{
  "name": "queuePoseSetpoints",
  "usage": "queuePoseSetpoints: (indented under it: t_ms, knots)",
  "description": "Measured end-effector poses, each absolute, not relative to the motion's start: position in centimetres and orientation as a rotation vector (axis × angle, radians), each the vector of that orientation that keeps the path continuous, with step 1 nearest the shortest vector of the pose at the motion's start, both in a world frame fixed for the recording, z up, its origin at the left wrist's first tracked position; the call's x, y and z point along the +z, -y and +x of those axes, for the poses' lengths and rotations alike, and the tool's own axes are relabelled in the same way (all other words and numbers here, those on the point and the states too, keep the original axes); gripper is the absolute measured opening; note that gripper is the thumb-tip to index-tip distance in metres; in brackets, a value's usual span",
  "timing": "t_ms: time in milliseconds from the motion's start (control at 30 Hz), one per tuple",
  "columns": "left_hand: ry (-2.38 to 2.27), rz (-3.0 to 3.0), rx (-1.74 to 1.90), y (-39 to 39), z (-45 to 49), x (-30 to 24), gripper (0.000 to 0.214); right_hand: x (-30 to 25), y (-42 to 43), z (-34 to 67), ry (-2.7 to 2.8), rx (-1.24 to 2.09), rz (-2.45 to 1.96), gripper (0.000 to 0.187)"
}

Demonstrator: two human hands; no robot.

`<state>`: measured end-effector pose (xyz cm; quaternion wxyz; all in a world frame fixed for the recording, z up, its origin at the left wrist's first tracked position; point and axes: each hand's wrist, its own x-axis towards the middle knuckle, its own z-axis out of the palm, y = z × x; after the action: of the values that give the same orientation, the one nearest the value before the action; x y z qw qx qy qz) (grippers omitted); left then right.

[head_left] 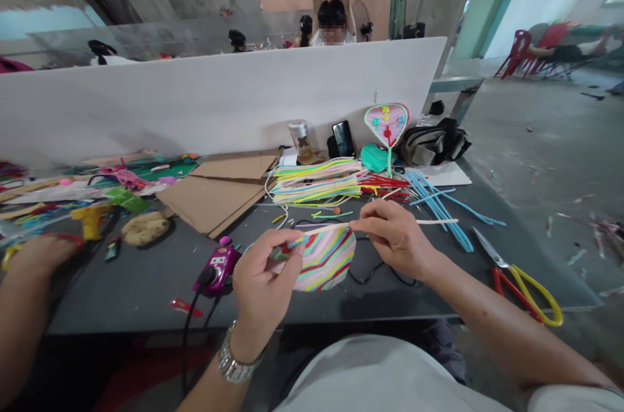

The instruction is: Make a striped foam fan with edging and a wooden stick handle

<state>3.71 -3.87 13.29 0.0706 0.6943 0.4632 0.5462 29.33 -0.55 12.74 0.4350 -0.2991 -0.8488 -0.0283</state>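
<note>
My left hand grips the left edge of a small fan-shaped piece covered in striped coloured pipe cleaners, fingers pinched on its rim. My right hand is closed in a pinch on a white pipe cleaner that runs along the piece's upper edge and sticks out to the right. Both hands hover over the dark grey table, just in front of my body.
A pile of coloured pipe cleaners, blue ones, a finished pink fan, cardboard sheets, a purple power strip and red-yellow scissors lie around. Another person's hand rests at left near a yellow glue gun. A white divider stands behind.
</note>
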Motion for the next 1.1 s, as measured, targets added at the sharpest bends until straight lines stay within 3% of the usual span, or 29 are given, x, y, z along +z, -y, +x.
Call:
queuePoseSetpoints:
  t_ms: [633,900,1100]
  knots:
    - [-1.493,2.02,1.62,3.6,3.4,12.7,0.008,9.9,1.6,29.3,2.128,0.078,-0.835,0.05]
    - [-1.529,1.961,1.605,3.5,3.2,12.2,0.009,8.0,1.6,28.1,1.938,0.011,-0.877,0.031]
    - [-1.557,1.98,1.588,3.4,3.0,12.1,0.01,7.4,1.5,27.7,1.931,0.077,-0.912,0.034]
